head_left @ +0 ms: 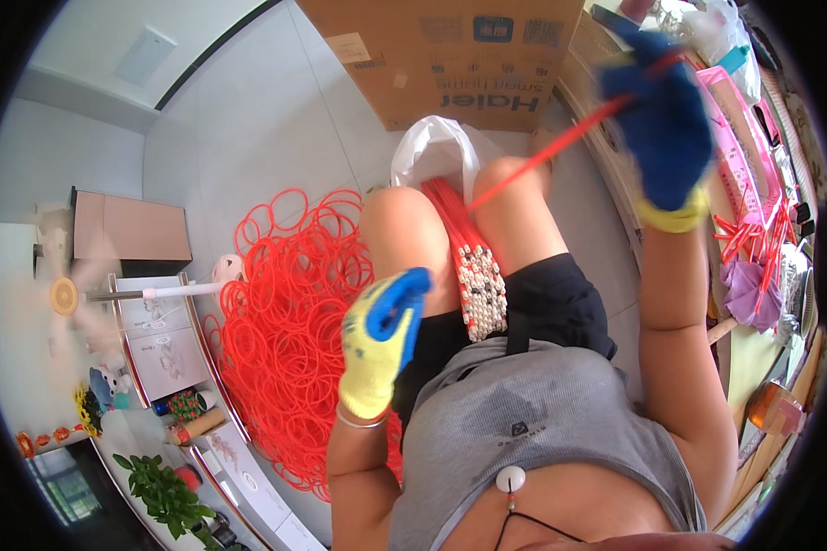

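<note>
My right hand (pixel 663 138), in a blue and yellow glove, is raised at the upper right and smeared by motion. It grips a red strip (pixel 560 147), which stretches down toward my knees. Between my thighs lies a bundle of red strips (pixel 450 209) with pale, knobbly ends (pixel 482 292) packed side by side. My left hand (pixel 379 344), gloved in yellow and blue, hovers beside my left thigh with its fingers curled in; whatever they may hold is hidden. Left of my legs, a large heap of red rings (pixel 289 340) spreads over the floor.
A white plastic bag (pixel 439 147) stands between my knees. Beyond it is a large cardboard box (pixel 459 69). Along the right runs a cluttered table with a pink basket (pixel 740 147) and a purple cloth (pixel 753 292). A fan (pixel 64 296) and low white drawers (pixel 167 354) stand left.
</note>
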Tool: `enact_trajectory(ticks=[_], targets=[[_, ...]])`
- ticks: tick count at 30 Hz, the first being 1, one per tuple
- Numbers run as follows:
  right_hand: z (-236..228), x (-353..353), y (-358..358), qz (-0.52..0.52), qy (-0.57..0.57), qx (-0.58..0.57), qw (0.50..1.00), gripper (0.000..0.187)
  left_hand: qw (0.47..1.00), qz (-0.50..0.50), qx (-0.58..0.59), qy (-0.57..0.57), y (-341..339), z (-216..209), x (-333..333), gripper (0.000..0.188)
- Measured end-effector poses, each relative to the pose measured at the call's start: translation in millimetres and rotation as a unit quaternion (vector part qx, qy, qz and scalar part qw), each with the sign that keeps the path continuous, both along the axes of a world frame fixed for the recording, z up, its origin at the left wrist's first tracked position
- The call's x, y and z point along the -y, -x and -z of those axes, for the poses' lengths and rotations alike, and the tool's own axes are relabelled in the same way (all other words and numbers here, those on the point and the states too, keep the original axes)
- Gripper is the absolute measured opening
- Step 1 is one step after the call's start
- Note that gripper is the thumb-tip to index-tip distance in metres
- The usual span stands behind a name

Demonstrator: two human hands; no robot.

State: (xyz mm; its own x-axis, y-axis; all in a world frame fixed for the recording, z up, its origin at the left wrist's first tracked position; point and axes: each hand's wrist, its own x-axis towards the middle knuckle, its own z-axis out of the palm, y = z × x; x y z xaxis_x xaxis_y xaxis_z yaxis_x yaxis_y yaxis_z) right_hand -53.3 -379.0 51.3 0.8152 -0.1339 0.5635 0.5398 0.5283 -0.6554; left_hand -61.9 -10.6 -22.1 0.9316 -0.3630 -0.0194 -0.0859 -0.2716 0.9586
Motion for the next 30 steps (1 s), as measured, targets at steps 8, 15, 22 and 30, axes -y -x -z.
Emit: enact_trajectory(ticks=[8, 15, 22, 30], targets=[[-29, 186, 124, 0.045, -0.327, 0.031, 0.944, 0.028, 0.837, 0.118, -0.312, 0.434, -8, 41, 63, 0.047], [90, 147, 129, 0.079, -0.449, -0.012, 0.89, 0.041, 0.739, 0.04, -0.331, 0.586, -53, 63, 61, 0.044], [118, 101, 88, 0.078, -0.429, -0.024, 0.899, 0.044, 0.755, 0.041, -0.273, 0.595, -73, 97, 21, 0.038], [109, 60, 51, 0.069, -0.498, 0.058, 0.863, 0.033, 0.761, 0.021, -0.204, 0.616, -73, 96, 12, 0.039]])
